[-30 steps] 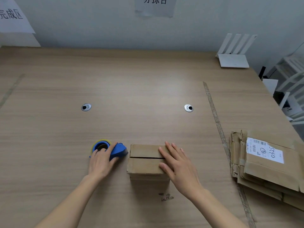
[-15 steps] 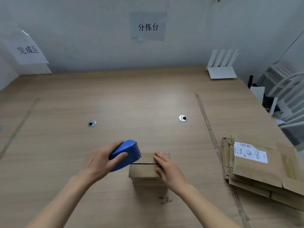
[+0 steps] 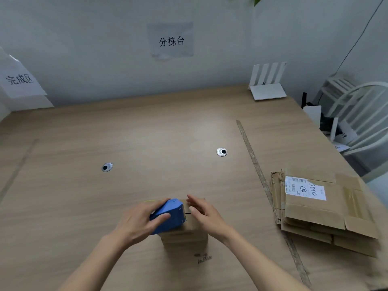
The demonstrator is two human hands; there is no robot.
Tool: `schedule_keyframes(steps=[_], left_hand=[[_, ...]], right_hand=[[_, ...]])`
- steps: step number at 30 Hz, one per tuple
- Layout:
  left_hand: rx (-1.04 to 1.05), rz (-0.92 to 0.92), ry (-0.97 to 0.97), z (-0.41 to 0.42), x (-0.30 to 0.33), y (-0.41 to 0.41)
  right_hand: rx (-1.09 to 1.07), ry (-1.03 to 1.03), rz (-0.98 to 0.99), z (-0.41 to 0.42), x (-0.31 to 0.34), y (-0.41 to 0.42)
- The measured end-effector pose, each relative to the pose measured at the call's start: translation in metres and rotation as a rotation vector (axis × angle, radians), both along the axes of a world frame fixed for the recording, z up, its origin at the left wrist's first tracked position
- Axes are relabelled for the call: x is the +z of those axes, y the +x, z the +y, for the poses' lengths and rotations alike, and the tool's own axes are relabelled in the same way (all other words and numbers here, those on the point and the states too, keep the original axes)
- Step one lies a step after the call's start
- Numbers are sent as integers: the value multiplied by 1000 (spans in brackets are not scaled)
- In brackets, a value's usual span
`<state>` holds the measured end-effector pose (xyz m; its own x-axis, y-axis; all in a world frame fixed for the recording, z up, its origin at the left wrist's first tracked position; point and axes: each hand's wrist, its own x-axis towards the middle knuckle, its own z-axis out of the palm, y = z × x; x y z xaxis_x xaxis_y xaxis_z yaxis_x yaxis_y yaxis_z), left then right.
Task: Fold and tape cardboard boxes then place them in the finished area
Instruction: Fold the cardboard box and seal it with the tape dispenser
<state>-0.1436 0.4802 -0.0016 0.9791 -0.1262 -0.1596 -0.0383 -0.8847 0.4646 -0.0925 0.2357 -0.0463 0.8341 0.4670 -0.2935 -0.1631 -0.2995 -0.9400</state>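
Observation:
A small folded cardboard box point(image 3: 185, 236) stands on the wooden table point(image 3: 147, 143) near its front middle. My left hand point(image 3: 138, 221) grips a blue tape dispenser point(image 3: 169, 215) and holds it over the box's top, its front end at the seam between the flaps. My right hand point(image 3: 204, 213) hovers over the right part of the box top with its fingers loosely extended toward the dispenser's front. Most of the box top is hidden by the dispenser and my hands.
A stack of flattened cardboard boxes point(image 3: 323, 208) with a white label lies at the right. A white router point(image 3: 267, 85) stands at the back right, white chairs point(image 3: 361, 114) beyond the table edge. Two cable holes point(image 3: 221, 152) sit mid-table. A sign point(image 3: 20, 79) marks the back-left corner.
My left hand lifted the blue tape dispenser from the table and brought it over the box top. My right hand rose off the flaps toward the dispenser's front. The view tilted up.

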Motion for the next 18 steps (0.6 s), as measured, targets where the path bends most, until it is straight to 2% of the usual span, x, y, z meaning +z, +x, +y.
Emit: schedule_keyframes(steps=[4,10,18], left_hand=[[-13,19,47,-1,1,2],[-15,20,78,-1,3,1],[-21,7,119,0,1,2]], right_hand=[[9,-16,-31,9,-2,2],[-124,-27,-85,12,-7,0],[-51,-3,-39,14,-4,0]])
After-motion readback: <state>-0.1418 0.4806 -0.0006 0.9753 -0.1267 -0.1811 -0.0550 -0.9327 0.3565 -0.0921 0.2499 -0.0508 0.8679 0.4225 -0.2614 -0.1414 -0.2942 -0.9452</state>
